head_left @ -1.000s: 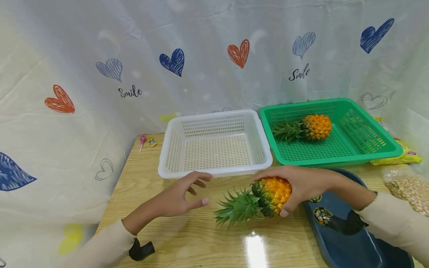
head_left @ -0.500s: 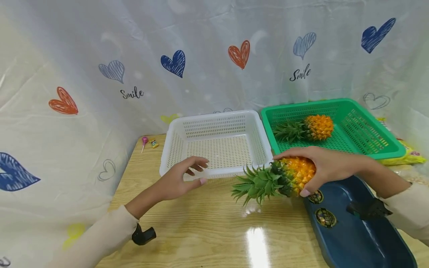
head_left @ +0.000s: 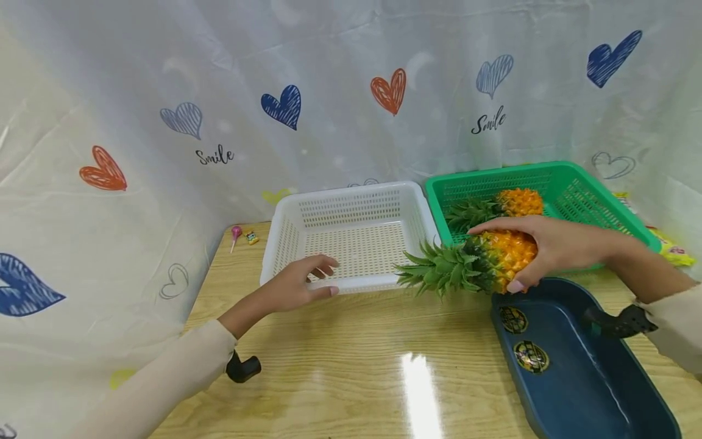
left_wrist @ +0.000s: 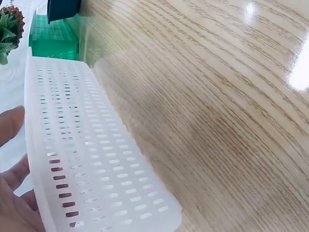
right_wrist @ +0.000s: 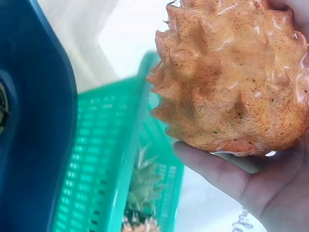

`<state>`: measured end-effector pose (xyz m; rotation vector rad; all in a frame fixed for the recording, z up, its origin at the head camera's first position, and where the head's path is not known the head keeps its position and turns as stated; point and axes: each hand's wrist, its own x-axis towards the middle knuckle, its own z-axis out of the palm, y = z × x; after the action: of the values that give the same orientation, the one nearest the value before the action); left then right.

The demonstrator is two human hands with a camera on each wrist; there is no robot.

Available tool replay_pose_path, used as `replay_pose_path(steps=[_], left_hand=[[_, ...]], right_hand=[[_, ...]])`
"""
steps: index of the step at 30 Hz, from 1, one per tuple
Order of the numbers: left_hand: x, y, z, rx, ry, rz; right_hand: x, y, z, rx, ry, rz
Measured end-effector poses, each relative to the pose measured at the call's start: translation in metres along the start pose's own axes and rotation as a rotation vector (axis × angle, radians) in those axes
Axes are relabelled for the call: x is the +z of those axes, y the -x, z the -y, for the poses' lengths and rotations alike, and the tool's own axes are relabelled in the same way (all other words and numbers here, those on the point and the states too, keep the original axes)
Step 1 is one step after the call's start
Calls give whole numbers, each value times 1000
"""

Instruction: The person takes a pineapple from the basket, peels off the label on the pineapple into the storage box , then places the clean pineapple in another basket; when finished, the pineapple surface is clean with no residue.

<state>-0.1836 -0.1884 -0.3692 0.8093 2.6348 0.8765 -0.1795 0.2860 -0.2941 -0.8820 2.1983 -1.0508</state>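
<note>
My right hand (head_left: 559,247) grips an orange pineapple (head_left: 507,256) by its fruit, its green leaves pointing left. It is held in the air at the near left edge of the green basket (head_left: 603,210). Inside that basket lies another pineapple (head_left: 521,201), partly hidden behind the held one. In the right wrist view the held pineapple (right_wrist: 236,77) fills the upper right, with my thumb along its underside. My left hand (head_left: 296,283) hovers at the front rim of the white basket (head_left: 351,286), fingers loosely bent and holding nothing.
A dark blue tray (head_left: 581,360) lies at the right front. A lollipop (head_left: 236,231) and a small wrapped candy (head_left: 251,238) lie at the table's back left. Yellow packaging (head_left: 671,247) shows beyond the green basket. A printed curtain (head_left: 329,146) hangs behind.
My right hand has carried the pineapple up, forward and to the right, from above the table to the green basket's near edge. My left hand has shifted slightly forward.
</note>
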Motion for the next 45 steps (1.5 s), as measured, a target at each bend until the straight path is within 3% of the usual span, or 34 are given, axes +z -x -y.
replay_pose_path(steps=[13, 28, 45], left_hand=[[2, -5, 3, -28, -23, 43], [0, -5, 2, -57, -19, 57], [3, -6, 4, -58, -13, 60]], right_hand=[[-26, 3, -16, 45, 112, -139], [-43, 6, -31, 109, 170, -208], [-74, 17, -50, 170, 157, -134]])
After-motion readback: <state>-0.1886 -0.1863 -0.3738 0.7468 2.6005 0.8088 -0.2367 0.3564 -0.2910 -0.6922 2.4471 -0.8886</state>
